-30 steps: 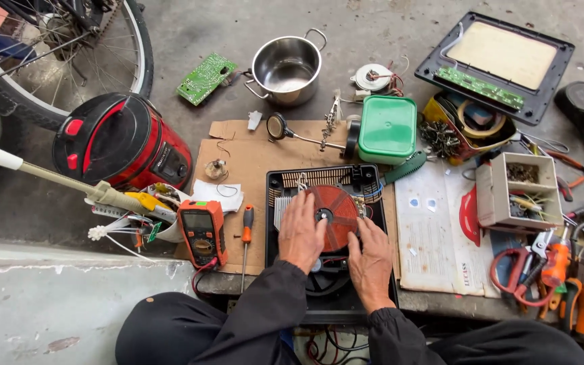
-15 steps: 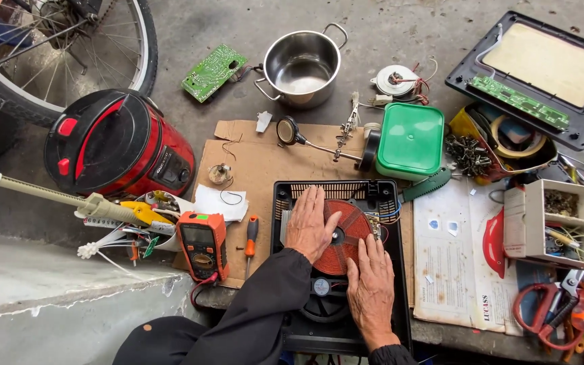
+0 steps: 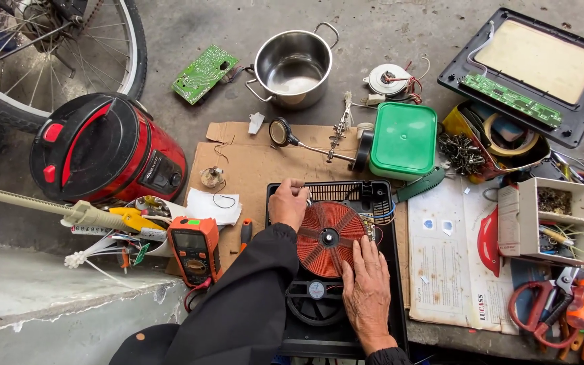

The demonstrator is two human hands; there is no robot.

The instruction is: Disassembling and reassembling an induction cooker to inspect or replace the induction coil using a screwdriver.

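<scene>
Opened induction cooker (image 3: pixel 336 270) sits on the cardboard sheet (image 3: pixel 238 162), black base tray with lid off, red-copper coil (image 3: pixel 326 238) in the middle, cooling fan (image 3: pixel 315 297) just below it. Left hand (image 3: pixel 288 203) rests curled on the tray's upper left corner, fingers bent at the coil's edge, not clearly pinching anything; whether it grips a wire there I cannot tell. Right hand (image 3: pixel 368 284) lies flat, fingers spread, on the coil's lower right and the tray floor. Handling guess: tray is stiff plastic, moderate weight, rigid enough to lift by its long side walls; coil is the fragile part, fine wound wire on a thin carrier, leads at the right edge likely tear if tugged, so hold it by the rim or centre hub, not the windings. Fan blades also thin, keep fingers off. Clutter is tight: green box (image 3: pixel 403 140) and soldering stand with magnifier (image 3: pixel 305 143) touch or nearly touch the tray's top edge, green-handled tool (image 3: pixel 419 184) at its upper right corner. Multimeter (image 3: pixel 194 247) and screwdriver (image 3: pixel 245 233) just left, paper sheet (image 3: pixel 451 257) just right with a parts drawer (image 3: pixel 549 220) on it. Red rice cooker (image 3: pixel 103 149), steel pot (image 3: pixel 295 64), green circuit board (image 3: pixel 204 73), cooker top panel (image 3: pixel 535 67) well apart. Sliding the tray up or right would hit things first.
</scene>
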